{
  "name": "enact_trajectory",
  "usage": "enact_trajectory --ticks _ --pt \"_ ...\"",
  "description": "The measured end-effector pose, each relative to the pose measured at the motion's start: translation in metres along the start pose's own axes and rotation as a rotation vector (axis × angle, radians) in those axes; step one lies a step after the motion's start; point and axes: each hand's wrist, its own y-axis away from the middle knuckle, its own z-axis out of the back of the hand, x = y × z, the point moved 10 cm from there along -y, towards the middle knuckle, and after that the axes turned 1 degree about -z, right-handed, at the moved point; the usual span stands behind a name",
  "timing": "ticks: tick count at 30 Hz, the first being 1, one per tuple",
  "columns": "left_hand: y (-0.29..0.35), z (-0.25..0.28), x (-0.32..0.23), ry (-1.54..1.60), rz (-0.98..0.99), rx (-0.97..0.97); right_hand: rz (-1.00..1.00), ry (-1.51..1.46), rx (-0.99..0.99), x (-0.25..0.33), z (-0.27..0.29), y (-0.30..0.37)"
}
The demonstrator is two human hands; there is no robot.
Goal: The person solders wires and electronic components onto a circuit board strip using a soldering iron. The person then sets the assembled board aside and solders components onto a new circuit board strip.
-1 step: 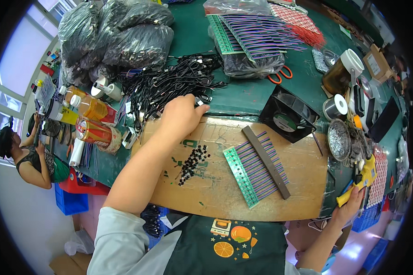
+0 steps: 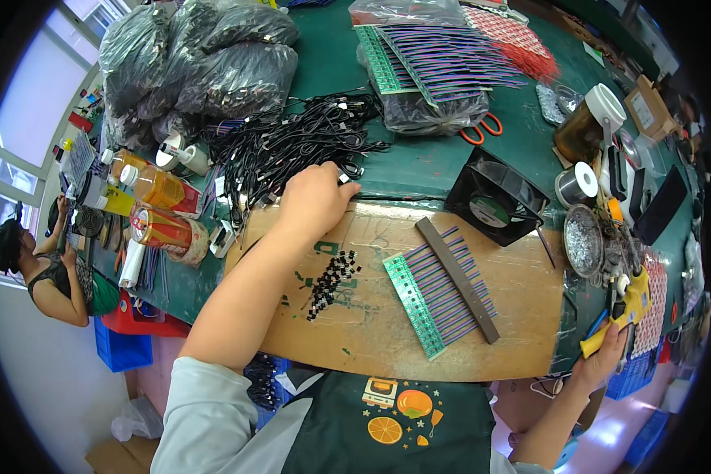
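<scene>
My left hand (image 2: 314,197) reaches to the near edge of a heap of black cables (image 2: 292,142) with small metal plugs. Its fingers curl down onto the cables, and their tips are mostly hidden. In my right hand (image 2: 602,359), at the table's right edge, is the handle of a yellow soldering gun (image 2: 633,300). Between the hands, on a brown board (image 2: 355,340), lies a green circuit-board strip (image 2: 415,306) with rows of coloured wires. A dark flat bar (image 2: 458,280) rests across those wires. Small black-and-white parts (image 2: 332,284) lie in a loose pile left of the strip.
Beyond the brown board stands a black fan (image 2: 498,197). Near the soldering gun are a solder spool (image 2: 578,186) and a metal dish (image 2: 584,241). Bottles (image 2: 162,189) and a red can (image 2: 162,227) stand left. Plastic bags (image 2: 201,63) and red-handled scissors (image 2: 482,129) lie farther back.
</scene>
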Motion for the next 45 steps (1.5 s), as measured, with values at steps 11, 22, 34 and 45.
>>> enact_trajectory --ticks 11,22,34,45 --pt "-0.009 -0.006 -0.012 -0.103 -0.171 0.137 0.201 0.025 0.102 0.077 -0.069 0.036" --pt "0.046 0.021 -0.015 0.095 -0.335 0.113 -0.268 -0.288 0.524 0.049 -0.149 0.093" --pt "0.125 0.020 -0.035 0.275 -0.484 0.033 -0.680 -0.383 0.749 -0.009 -0.222 0.172" --pt "0.174 -0.025 -0.113 0.355 -0.840 0.104 -0.483 -0.258 0.799 -0.013 -0.240 0.156"
